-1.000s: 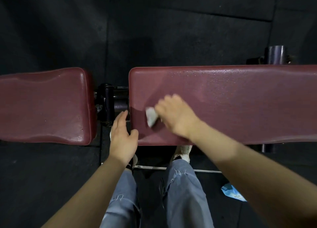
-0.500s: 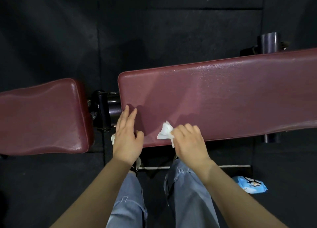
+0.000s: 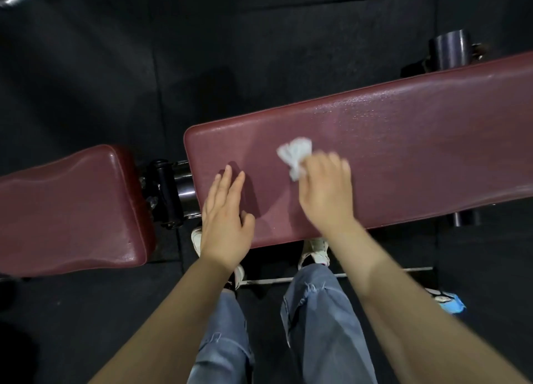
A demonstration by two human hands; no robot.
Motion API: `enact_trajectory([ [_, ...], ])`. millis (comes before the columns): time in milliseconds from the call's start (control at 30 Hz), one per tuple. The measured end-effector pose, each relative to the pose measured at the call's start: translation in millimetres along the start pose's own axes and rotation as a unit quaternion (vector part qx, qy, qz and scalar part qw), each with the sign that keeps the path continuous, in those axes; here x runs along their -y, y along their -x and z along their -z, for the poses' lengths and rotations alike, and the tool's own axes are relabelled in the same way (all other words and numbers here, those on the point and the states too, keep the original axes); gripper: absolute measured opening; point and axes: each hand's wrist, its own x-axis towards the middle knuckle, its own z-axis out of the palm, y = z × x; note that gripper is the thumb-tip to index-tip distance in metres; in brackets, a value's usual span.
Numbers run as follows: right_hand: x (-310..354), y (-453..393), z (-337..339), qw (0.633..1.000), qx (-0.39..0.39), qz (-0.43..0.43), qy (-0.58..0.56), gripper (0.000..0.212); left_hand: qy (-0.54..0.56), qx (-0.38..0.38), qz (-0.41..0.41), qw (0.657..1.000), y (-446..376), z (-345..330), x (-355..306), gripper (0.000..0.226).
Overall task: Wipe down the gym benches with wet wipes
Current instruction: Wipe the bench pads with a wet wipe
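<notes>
A long maroon bench pad (image 3: 403,152) runs across the middle and right, with wet droplets shining on its far part. My right hand (image 3: 326,190) holds a crumpled white wet wipe (image 3: 295,155) against the pad's middle, somewhat blurred. My left hand (image 3: 226,219) rests flat with straight fingers on the pad's near left corner. A second maroon seat pad (image 3: 66,210) lies to the left, joined by a black hinge (image 3: 170,193).
A blue wipes packet (image 3: 448,301) lies on the black rubber floor at the lower right. A dark metal tube (image 3: 450,51) stands behind the bench. My jeans-clad legs and white shoes (image 3: 314,252) stand at the bench's near edge, by a thin metal bar.
My right hand moved the wipe from the pad's near edge up toward the middle. My left hand stayed on the near left corner. The camera view tilted.
</notes>
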Motion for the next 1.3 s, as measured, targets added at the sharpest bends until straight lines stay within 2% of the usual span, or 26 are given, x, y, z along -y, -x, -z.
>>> enact_trajectory([
  [100,-22.8,85.7,7.5,0.998,0.053,-0.015,-0.001,0.009,-0.007,0.007,0.003,1.0,-4.7,-3.7,-6.2,0.076],
  [167,-29.4,95.1,7.9,0.998,0.054,-0.013,-0.011,0.014,-0.009,0.007,0.008,1.0,-5.5,-5.9,-7.4,0.076],
  [233,-28.9,57.9,3.4,0.999,0.033,-0.003,-0.006,0.012,-0.013,0.007,0.007,1.0,-5.1,-6.7,-6.2,0.078],
  [333,-14.8,-46.5,-0.5,0.999,-0.034,0.007,0.018,0.01,-0.029,0.01,0.006,1.0,-5.6,-6.0,-5.5,0.078],
  [400,-6.5,-108.2,3.4,0.998,-0.046,-0.004,0.038,0.012,-0.039,0.008,0.006,0.999,-5.3,-4.8,-6.7,0.078],
  [467,-6.5,-129.5,8.1,0.997,-0.049,-0.037,0.038,0.014,-0.05,0.004,-0.003,0.999,-5.2,-4.3,-9.9,0.078],
  [567,-18.7,-79.0,11.7,0.995,-0.068,-0.07,0.014,0.01,-0.06,0.004,-0.034,0.998,-7.8,-4.2,-18.5,0.076],
  [700,-43.9,56.4,16.1,0.992,-0.004,-0.124,-0.01,0.008,-0.069,0.033,-0.052,0.996,-14.8,-9.7,-34.1,0.076],
  [800,-56.1,102.3,17.4,0.986,0.03,-0.165,-0.019,0.006,-0.086,0.04,-0.049,0.994,-17.7,-12.7,-36.4,0.076],
  [867,-57.4,70.3,15.7,0.992,0.013,-0.126,-0.008,0.013,-0.091,0.042,-0.051,0.994,-17.3,-13.4,-35.1,0.077],
  [967,-50.3,-39.4,11.5,0.997,-0.057,-0.042,0.024,0.025,-0.103,0.043,-0.051,0.992,-16.5,-14.4,-34.9,0.08],
  [1033,-44.2,-108.7,16.7,0.996,-0.072,-0.036,0.05,0.024,-0.112,0.037,-0.046,0.992,-17.0,-16.4,-35.7,0.081],
  [1100,-45.4,-134.9,19.6,0.995,-0.06,-0.059,0.057,0.015,-0.119,0.032,-0.046,0.991,-18.1,-17.3,-37.8,0.08],
  [1200,-62.5,-87.5,22.9,0.991,-0.079,-0.098,0.042,0.01,-0.147,0.04,-0.048,0.987,-18.6,-15.2,-41.3,0.08],
  [1300,-84.8,21.7,28.2,0.984,-0.065,-0.168,0.018,0.009,-0.194,0.047,-0.059,0.978,-18.3,-15.6,-42.7,0.084],
])
